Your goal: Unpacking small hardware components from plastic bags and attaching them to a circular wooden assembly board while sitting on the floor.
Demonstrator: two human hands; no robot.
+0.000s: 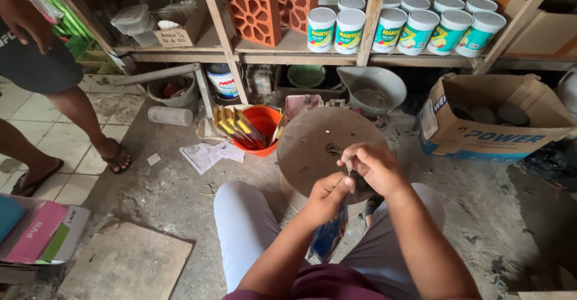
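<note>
I sit on the floor with a round brown wooden spool (312, 140) between my knees. Over its near edge my right hand (375, 166) pinches a small thin grey piece, wire or a nail, I cannot tell which. My left hand (327, 195) meets it from below, fingertips closed on the same small dark item. Both hands touch each other above the spool's central hole. A blue object (329, 237) lies under my wrists between my legs.
An orange bucket (264, 122) with yellow-handled tools stands left of the spool, papers (210, 154) beside it. A cardboard box (487, 119) sits at right. Shelves behind hold white tubs (415, 29) and clay vent blocks (255, 12). Another person's legs (66, 125) stand at left.
</note>
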